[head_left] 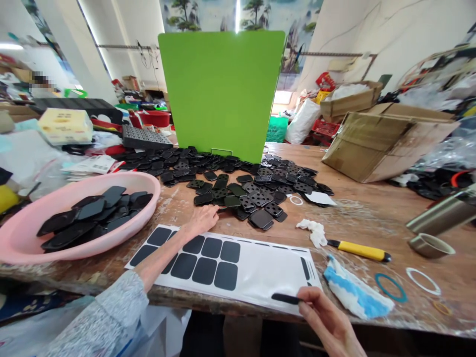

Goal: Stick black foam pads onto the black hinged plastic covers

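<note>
My left hand (204, 219) reaches to the near edge of a pile of black plastic plates (260, 198). Its fingers are closed at the edge of one dark plate (232, 202), and part of that grip is hidden. My right hand (327, 317) pinches the end of a narrow black strip (284, 298) between thumb and fingers, low over the sheet's near right corner. Beneath my left forearm lies the white backing sheet (266, 267), carrying rows of black rounded-square stickers (225, 275). Its right part is bare white apart from thin black strips along the edges.
A pink basin (145, 218) of black plates stands left. A green board (223, 94) rises behind the pile. To the right are a yellow utility knife (359, 250), crumpled tissue (314, 232), a blue-and-white wad (353, 287), rings, a metal cup (431, 245) and a cardboard box (368, 144).
</note>
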Tool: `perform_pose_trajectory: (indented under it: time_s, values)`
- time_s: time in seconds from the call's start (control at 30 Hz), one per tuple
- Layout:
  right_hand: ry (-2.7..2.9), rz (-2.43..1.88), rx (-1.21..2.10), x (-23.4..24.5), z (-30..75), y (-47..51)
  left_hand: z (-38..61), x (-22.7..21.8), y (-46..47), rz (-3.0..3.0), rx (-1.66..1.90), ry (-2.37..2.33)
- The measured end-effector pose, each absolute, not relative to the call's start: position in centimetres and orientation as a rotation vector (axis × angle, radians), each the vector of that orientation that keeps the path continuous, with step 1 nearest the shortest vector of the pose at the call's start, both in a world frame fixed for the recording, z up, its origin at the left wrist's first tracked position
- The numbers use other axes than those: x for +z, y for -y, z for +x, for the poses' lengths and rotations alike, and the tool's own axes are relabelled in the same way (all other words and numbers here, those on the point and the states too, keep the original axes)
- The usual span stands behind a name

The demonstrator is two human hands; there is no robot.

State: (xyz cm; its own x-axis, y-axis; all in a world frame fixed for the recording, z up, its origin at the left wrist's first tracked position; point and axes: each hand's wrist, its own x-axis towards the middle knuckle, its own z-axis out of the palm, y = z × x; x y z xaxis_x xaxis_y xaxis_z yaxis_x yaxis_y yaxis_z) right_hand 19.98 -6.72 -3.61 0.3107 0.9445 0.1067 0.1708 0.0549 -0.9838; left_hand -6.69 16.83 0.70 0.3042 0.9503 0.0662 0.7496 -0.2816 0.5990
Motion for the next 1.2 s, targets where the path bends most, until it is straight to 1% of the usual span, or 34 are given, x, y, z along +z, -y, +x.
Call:
perform_pose_trajectory:
  time_s: [0.1,0.2,0.3,0.47,0.53,0.67,0.83,1.0,1.2]
  values:
    - [1.057,-1.346,0.794,-3.3,19.2,6.2,-8.1,2.3,-15.2,1.895,0.57,-1.413]
    - [0.991,-1.325,0.882,-2.5,18.1,5.3,-8.7,2.9,-12.2,1.625,0.561,-1.294]
    - [0.938,-1.225,0.961,-1.1,16.7,4.1,-7.9,2.6,-7.9,1.362,0.589,-1.163]
    - [0.922,-1.056,1.01,1.5,15.0,2.6,-5.0,1.3,-1.4,0.679,0.741,-0.885]
    - [0.945,-1.06,0.993,1.9,14.9,2.9,-4.1,1.0,-0.1,0.55,0.795,-0.835]
    - [1.059,-1.206,1.033,1.8,15.7,4.7,-3.3,0.8,0.7,0.298,0.866,-0.788]
    - [1.147,-1.328,1.145,0.5,16.9,7.4,-3.3,0.9,0.7,0.212,0.904,-0.748]
    - [1.202,-1.309,1.109,0.0,17.2,8.6,-3.1,0.8,0.7,0.204,0.888,-0.692]
    - [1.021,-1.331,1.329,0.8,16.0,8.8,-2.5,0.7,0.9,0.189,0.877,-0.711]
